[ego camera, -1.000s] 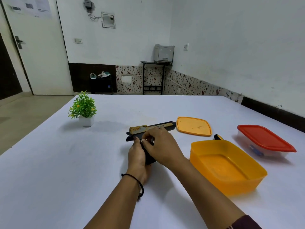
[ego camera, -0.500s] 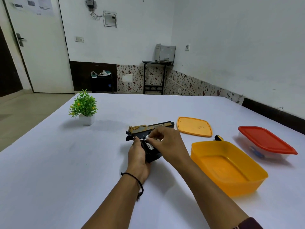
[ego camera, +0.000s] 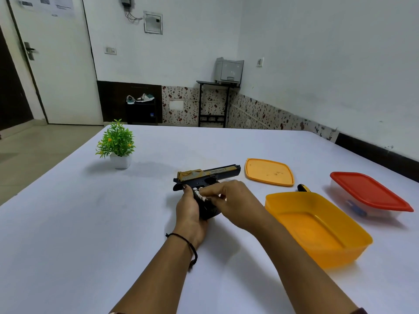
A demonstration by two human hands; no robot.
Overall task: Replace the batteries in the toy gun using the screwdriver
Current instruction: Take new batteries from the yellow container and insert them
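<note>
Right hand (ego camera: 229, 200) newly back from the toy gun (ego camera: 210, 175), pinch on battery (ego camera: 196, 191); left hand (ego camera: 189, 211) around it (slide lettering (ego camera: 217, 170) illegible).

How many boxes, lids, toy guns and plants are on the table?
Boxes: 2, the yellow tub and the clear box
Lids: 2, the loose orange lid and the red lid on the clear box
Toy guns: 1, the toy gun
Plants: 1, the potted plant
Total: 6
</note>
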